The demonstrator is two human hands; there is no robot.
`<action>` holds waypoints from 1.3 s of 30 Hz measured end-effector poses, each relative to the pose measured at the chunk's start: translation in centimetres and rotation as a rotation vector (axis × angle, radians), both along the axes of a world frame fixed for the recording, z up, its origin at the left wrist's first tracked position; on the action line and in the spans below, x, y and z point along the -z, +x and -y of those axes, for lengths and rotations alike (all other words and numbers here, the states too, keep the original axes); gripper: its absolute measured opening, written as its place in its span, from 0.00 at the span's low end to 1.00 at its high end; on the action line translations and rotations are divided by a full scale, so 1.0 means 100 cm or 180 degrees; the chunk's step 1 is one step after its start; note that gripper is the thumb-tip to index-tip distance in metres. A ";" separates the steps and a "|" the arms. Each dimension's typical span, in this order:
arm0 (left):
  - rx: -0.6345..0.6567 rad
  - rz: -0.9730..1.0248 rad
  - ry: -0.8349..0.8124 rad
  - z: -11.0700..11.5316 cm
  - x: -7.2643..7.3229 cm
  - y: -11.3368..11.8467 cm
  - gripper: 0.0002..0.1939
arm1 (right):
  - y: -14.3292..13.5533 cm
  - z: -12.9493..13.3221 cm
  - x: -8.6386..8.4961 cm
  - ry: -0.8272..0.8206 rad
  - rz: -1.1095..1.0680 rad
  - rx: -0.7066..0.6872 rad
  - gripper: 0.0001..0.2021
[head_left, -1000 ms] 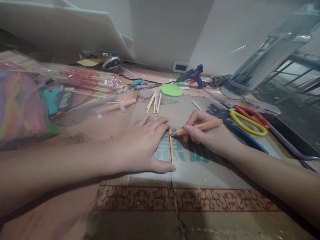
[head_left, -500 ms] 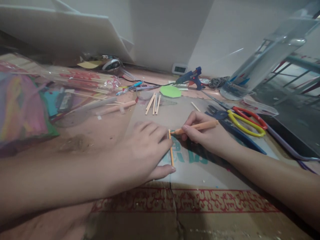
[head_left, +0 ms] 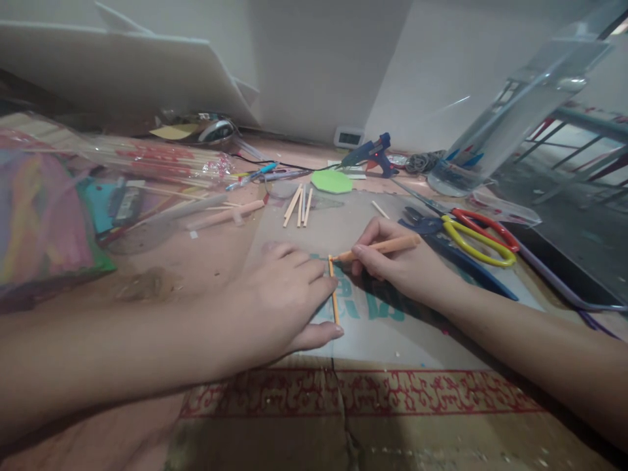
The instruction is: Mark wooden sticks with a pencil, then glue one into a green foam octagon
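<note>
Head view: the left hand (head_left: 282, 297) lies flat on the cardboard-covered worktop (head_left: 392, 340), its fingers (head_left: 314, 288) spread and thumb pressing a thin pale wooden stick (head_left: 334, 297) against the surface; the stick lies near the centre, running from 12 to 6 o'clock. The right hand (head_left: 392, 261) comes in from 3 o'clock, fingers closed around an orange pen (head_left: 380, 247) whose tip touches the stick's far end. The stick looks light, stiff and easily snapped or rolled, so holding it down along its length from the side, as here, seems the surest grip. At 12 o'clock lie a few loose cut wooden sticks (head_left: 297, 205) and a green paper disc (head_left: 332, 181); at 2 o'clock, yellow-and-red-handled scissors (head_left: 478, 234) sit just beside the right hand, narrowing that side. Toward 6 o'clock the cardboard is open.
</note>
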State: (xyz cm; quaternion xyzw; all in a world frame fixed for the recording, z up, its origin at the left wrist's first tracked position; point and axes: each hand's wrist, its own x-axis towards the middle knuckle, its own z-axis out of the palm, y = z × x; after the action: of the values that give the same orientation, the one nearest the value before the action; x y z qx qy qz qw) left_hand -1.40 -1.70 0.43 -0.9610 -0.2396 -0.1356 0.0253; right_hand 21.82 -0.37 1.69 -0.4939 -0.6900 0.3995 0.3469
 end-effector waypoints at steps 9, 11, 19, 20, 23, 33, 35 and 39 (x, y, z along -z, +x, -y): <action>-0.0013 -0.0064 -0.0019 0.000 -0.001 0.001 0.20 | -0.001 0.001 0.000 0.0067 0.0009 0.0055 0.10; -0.0022 -0.0069 -0.0015 0.000 -0.001 0.002 0.20 | -0.001 0.001 0.000 0.0086 0.0005 0.0081 0.10; -0.0014 -0.0101 0.0010 0.001 -0.002 0.001 0.20 | 0.000 0.002 0.000 0.0072 0.0019 0.0041 0.11; -0.0016 -0.0103 0.0016 0.001 -0.002 0.001 0.20 | 0.000 0.002 0.000 0.0077 0.0010 0.0066 0.11; -0.0001 -0.0095 0.0051 0.002 -0.002 0.001 0.20 | -0.001 0.002 0.000 0.0076 0.0016 0.0118 0.10; -0.0003 -0.0132 0.0042 0.001 -0.002 0.003 0.19 | -0.003 0.003 -0.003 0.0130 0.0120 0.0238 0.10; 0.0000 -0.0126 0.0048 0.001 -0.002 0.003 0.19 | -0.003 0.003 -0.003 0.0100 0.0145 0.0218 0.10; -0.0010 -0.0147 0.0102 0.000 -0.002 0.002 0.19 | -0.003 0.003 -0.003 0.0099 0.0130 0.0254 0.10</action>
State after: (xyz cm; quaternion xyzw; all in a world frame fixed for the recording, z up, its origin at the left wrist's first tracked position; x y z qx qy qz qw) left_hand -1.16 -1.72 0.65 -0.9630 -0.2382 -0.1172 0.0464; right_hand 21.47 -0.67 2.00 -0.5236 -0.6827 0.3644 0.3561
